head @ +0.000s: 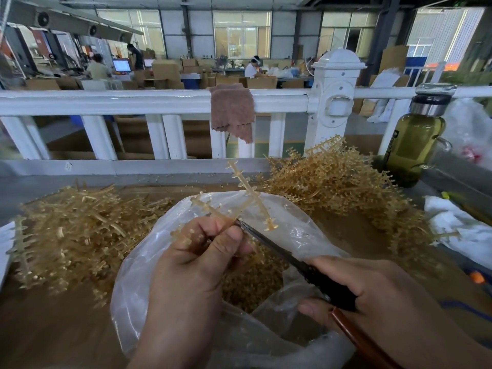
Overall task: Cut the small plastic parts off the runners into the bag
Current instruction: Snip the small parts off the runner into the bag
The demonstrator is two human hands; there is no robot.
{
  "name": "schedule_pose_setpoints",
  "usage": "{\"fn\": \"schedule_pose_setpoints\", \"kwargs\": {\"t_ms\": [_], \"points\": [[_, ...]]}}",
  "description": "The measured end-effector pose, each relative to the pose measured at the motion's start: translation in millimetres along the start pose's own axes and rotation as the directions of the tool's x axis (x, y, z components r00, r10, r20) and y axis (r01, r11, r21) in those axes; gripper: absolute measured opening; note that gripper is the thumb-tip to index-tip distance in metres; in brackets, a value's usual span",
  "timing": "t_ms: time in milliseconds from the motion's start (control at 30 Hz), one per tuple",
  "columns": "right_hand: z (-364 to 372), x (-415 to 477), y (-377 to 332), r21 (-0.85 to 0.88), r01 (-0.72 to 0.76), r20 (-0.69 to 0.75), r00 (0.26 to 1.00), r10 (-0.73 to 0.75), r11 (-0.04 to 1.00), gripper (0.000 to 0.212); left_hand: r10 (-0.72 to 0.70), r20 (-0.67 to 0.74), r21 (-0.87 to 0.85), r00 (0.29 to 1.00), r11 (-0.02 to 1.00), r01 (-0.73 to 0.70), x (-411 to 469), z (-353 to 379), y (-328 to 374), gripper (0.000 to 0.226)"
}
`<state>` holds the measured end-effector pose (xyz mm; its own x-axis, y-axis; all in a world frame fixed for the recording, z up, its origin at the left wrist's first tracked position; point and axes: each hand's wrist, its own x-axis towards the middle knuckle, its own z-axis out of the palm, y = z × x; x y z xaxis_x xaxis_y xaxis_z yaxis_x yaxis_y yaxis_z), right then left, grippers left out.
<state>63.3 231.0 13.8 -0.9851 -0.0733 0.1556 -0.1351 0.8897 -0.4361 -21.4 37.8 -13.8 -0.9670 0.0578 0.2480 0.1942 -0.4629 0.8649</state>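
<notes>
My left hand (198,259) pinches an amber cross-shaped runner (246,194) between thumb and fingers, holding it above the open clear plastic bag (138,283). Small parts still stick out along the runner's arms. My right hand (372,296) grips dark scissors (287,255) with a reddish-brown handle. The blade tips sit against the runner just beside my left fingertips. Many small amber cut parts (255,283) lie in the bottom of the bag.
A heap of runners (74,235) lies left of the bag and a taller heap (335,182) behind it on the right. A glass bottle of green liquid (415,145) stands at the right by the white railing (133,102), where a brown cloth (233,113) hangs. White cloth (458,230) lies far right.
</notes>
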Motion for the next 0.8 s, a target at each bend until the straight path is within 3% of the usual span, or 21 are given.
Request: {"fn": "schedule_pose_setpoints", "kwargs": {"t_ms": [400,800], "points": [[0.8,0.0,2.1,-0.011,0.049,-0.015,0.999,-0.049,0.999,0.054,-0.002,0.003,0.012,1.0,1.0,0.002,-1.7,1.2,1.1,0.01],[1.5,-1.0,-2.0,-0.034,0.039,-0.007,0.999,-0.039,0.999,0.034,-0.017,0.012,0.027,1.0,1.0,0.017,-1.9,-0.2,0.5,0.017]]}}
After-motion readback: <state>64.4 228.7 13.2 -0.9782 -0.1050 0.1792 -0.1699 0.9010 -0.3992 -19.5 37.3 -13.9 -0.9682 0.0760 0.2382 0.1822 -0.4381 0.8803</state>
